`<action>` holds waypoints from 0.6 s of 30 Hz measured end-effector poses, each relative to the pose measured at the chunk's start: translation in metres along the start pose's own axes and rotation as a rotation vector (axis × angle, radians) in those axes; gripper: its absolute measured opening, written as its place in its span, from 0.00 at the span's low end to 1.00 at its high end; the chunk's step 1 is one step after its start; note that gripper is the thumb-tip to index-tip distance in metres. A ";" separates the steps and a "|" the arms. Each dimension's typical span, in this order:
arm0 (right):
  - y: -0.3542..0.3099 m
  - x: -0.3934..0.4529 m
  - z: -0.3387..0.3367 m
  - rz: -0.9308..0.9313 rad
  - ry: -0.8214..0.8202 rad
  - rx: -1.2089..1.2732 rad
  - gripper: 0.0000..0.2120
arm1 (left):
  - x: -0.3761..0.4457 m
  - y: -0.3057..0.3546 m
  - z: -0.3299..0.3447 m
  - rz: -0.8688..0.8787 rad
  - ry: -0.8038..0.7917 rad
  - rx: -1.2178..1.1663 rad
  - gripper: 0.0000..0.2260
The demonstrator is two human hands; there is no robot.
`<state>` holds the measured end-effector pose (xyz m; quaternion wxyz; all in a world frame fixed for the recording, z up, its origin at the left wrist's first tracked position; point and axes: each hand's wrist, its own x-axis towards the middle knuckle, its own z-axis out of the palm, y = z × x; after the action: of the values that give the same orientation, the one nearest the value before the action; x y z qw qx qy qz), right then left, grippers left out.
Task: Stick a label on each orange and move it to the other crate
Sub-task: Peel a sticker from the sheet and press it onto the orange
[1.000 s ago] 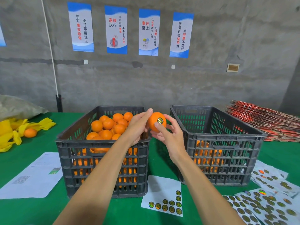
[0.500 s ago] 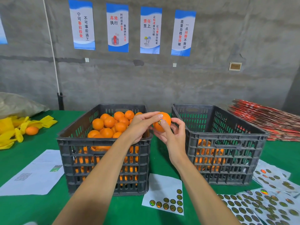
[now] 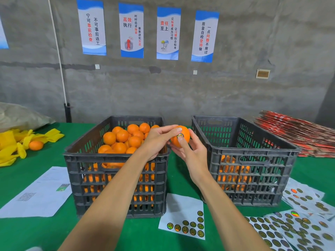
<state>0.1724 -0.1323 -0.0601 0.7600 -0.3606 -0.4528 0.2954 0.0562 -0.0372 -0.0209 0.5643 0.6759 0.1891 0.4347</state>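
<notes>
Between the two crates, both my hands hold one orange (image 3: 183,133) in the air. My left hand (image 3: 157,141) grips it from the left, thumb on top. My right hand (image 3: 194,153) cups it from below, its thumb pressing just under a round label (image 3: 180,136) on the orange's front. The left black crate (image 3: 116,180) is heaped with oranges (image 3: 125,138). The right black crate (image 3: 248,171) holds oranges only low down, seen through its slats. A sticker sheet (image 3: 184,217) with round labels lies on the green table in front, between the crates.
More sticker sheets (image 3: 297,225) spread at the lower right. A white paper (image 3: 39,193) lies at the left. Yellow foam nets (image 3: 16,144) and a loose orange (image 3: 35,145) sit far left. Red flattened cartons (image 3: 297,134) are stacked at the right, against a grey wall.
The orange has stayed between the crates in both hands. My right thumb has shifted over the label area, and the label now faces me below my left thumb.
</notes>
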 end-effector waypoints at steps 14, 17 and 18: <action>-0.019 0.024 -0.030 -0.186 0.224 -0.537 0.30 | 0.009 -0.005 -0.015 -0.160 0.363 0.196 0.06; -0.039 0.041 -0.063 -0.274 0.295 -0.882 0.29 | 0.009 -0.008 -0.039 -0.221 0.257 0.611 0.05; -0.043 0.046 -0.074 -0.288 0.309 -0.968 0.29 | 0.008 -0.006 -0.046 -0.292 0.189 0.724 0.03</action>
<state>0.2634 -0.1419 -0.0275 0.5972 -0.6439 -0.4652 -0.1113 0.0250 -0.0014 -0.0238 0.3258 0.7541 0.4752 0.3153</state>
